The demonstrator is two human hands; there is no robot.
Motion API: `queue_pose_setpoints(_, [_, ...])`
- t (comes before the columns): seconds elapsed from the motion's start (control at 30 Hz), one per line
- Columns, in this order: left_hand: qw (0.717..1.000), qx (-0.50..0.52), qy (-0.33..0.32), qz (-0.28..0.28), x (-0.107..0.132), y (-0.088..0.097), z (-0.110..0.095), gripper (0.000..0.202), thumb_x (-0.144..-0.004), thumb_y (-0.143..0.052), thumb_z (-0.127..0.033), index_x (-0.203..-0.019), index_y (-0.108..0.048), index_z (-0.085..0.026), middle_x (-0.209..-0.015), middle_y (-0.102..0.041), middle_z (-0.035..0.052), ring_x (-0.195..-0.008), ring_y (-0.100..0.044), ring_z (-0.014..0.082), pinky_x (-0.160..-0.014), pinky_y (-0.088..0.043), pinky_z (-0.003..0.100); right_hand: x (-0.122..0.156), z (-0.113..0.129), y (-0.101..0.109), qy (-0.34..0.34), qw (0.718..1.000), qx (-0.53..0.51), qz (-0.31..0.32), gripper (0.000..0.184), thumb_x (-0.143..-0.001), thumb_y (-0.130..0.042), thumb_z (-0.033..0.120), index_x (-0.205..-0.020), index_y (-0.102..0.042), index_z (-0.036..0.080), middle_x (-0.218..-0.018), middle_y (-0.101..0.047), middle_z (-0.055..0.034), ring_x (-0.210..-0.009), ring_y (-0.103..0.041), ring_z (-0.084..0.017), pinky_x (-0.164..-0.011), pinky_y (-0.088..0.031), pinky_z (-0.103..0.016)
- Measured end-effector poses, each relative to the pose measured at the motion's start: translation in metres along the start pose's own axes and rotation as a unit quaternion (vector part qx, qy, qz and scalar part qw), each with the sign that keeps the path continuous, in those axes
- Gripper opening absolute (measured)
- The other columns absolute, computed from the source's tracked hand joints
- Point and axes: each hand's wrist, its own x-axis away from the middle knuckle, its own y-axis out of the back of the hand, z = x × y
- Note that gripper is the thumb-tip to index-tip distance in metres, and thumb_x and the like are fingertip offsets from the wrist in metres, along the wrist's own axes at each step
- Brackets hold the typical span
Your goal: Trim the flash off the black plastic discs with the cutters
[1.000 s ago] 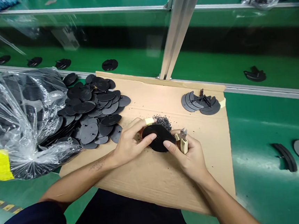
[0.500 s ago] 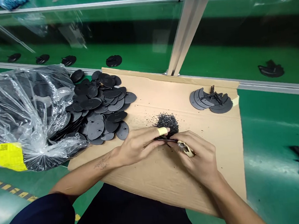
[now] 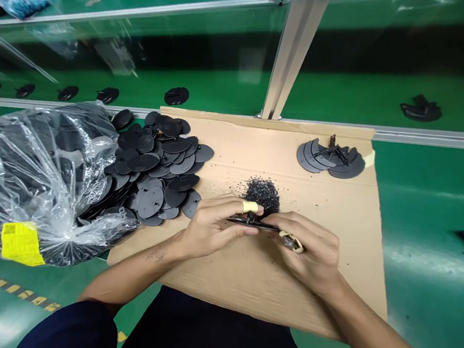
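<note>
My left hand (image 3: pixel 214 227) pinches a thin, black plastic disc (image 3: pixel 242 222), tilted nearly edge-on, between thumb and fingers. Yellow tape is wrapped round its index finger. My right hand (image 3: pixel 311 243) is closed on a small tool (image 3: pixel 290 242) with a cream-wrapped, shiny dark end; its kind is hidden by the fingers. The fingertips of this hand meet the disc's right end. Just beyond both hands lies a heap of black plastic scraps (image 3: pixel 264 193) on the cardboard sheet (image 3: pixel 241 281).
Many loose black discs (image 3: pixel 166 169) are piled at the left, beside a clear plastic bag (image 3: pixel 53 173) of more discs. Several black parts (image 3: pixel 330 157) lie at the cardboard's far right. A metal post (image 3: pixel 302 43) rises behind. More parts rest on the green surface.
The disc has turned so that more of its edge shows, reaching further left under my left fingers. My right hand has shifted slightly right and down. The camera view has moved a little.
</note>
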Motion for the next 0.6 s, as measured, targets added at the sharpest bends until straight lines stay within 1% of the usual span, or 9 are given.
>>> queue_pose_setpoints(0.17, [1.0,0.01,-0.008,-0.006,0.0016,-0.0008,-0.0021,0.031,-0.094,-0.07,-0.029,-0.121,-0.071,-0.013,-0.103,-0.079,0.0118,-0.094,-0.074,0.018,-0.084,-0.062,0.032,0.002,-0.0011,-0.0025,0.008,1.0,-0.01,-0.01,0.034,-0.087,-0.064,0.002,-0.114,-0.072,0.022,-0.102,-0.078,-0.0082,-0.09,-0.076,-0.022,-0.076,-0.065,-0.034])
queue_pose_setpoints(0.23, [1.0,0.009,-0.008,0.004,0.0014,-0.0008,-0.0023,0.03,-0.096,-0.067,-0.031,-0.12,-0.071,-0.014,-0.102,-0.079,0.012,-0.093,-0.073,0.018,-0.083,-0.061,0.032,0.0024,-0.0013,-0.0035,0.007,1.0,-0.014,-0.008,0.035,-0.087,-0.064,0.002,-0.115,-0.072,0.023,-0.103,-0.078,-0.0084,-0.089,-0.076,-0.022,-0.076,-0.066,-0.035])
queue_pose_setpoints(0.33, [1.0,-0.003,-0.022,0.014,0.0005,-0.0006,-0.0012,0.027,-0.098,-0.064,-0.034,-0.116,-0.072,-0.014,-0.099,-0.079,0.0116,-0.089,-0.072,0.0179,-0.079,-0.06,0.033,0.0028,-0.0015,-0.0052,0.004,1.0,-0.015,-0.012,0.036,-0.088,-0.065,0.004,-0.117,-0.072,0.024,-0.103,-0.078,-0.0083,-0.089,-0.077,-0.022,-0.074,-0.066,-0.035])
queue_pose_setpoints(0.5, [0.998,-0.019,-0.049,-0.024,0.0011,-0.0017,0.0025,0.028,-0.09,-0.075,-0.034,-0.112,-0.074,-0.016,-0.083,-0.078,0.0067,-0.076,-0.07,0.016,-0.07,-0.058,0.03,0.0019,-0.0013,-0.0072,-0.006,0.999,-0.034,-0.001,0.034,-0.088,-0.064,0.004,-0.116,-0.072,0.022,-0.104,-0.078,-0.0094,-0.091,-0.076,-0.022,-0.075,-0.065,-0.034])
queue_pose_setpoints(0.6, [0.997,-0.022,-0.063,-0.034,0.0018,-0.0026,0.003,0.025,-0.09,-0.075,-0.033,-0.109,-0.074,-0.017,-0.084,-0.078,0.0067,-0.076,-0.07,0.0159,-0.07,-0.059,0.03,0.001,-0.0011,-0.0072,-0.006,0.999,-0.043,0.008,0.036,-0.087,-0.064,0.001,-0.116,-0.071,0.022,-0.105,-0.077,-0.009,-0.092,-0.076,-0.021,-0.077,-0.065,-0.033])
